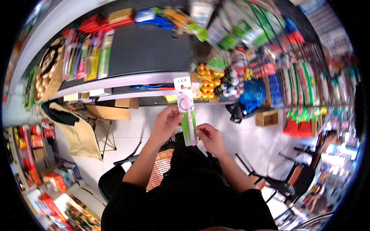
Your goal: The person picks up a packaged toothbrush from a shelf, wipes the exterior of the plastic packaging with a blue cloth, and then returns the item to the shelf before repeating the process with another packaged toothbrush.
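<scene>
- Pinching a slim green-and-white package [187,115] at its left edge: left hand [168,121]
- Pinching its lower right edge: right hand [210,138]
- Package hangs between both hands, before the dark surface [150,50]

The slim packet [187,114] looks smooth, the counter [150,50] matt.

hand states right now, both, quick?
Left hand: closed, holding the slim green-and-white package by its left edge.
Right hand: fingers curled at the package's lower right edge; whether it grips cannot be told.
</scene>
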`<move>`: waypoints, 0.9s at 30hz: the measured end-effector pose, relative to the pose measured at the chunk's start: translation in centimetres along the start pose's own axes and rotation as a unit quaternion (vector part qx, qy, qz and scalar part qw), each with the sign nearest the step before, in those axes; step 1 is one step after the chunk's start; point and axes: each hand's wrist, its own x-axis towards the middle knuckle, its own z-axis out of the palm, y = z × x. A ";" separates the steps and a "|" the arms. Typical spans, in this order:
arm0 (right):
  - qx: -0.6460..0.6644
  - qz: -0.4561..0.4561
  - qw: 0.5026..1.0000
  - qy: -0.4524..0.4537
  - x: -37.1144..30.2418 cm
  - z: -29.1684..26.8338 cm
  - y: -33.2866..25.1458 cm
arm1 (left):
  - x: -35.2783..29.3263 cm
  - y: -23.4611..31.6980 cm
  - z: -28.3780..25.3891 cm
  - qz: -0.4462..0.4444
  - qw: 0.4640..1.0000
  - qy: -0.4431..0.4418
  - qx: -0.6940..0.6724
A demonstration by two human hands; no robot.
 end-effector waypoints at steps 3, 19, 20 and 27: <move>0.055 0.008 0.997 0.059 -7.0 -11.2 6.2 | -0.6 -6.3 12.9 -0.024 0.997 -0.039 0.068; -0.313 0.304 0.569 0.697 -63.9 -43.6 71.8 | -7.8 -59.7 45.7 -0.084 0.946 -0.256 0.181; -0.425 0.351 0.522 0.651 -67.1 -41.7 74.7 | -9.0 -62.2 44.8 -0.096 0.945 -0.260 0.171; -0.281 0.418 0.541 0.673 -77.1 -18.7 93.7 | -21.2 -74.7 28.8 -0.023 0.926 -0.348 0.141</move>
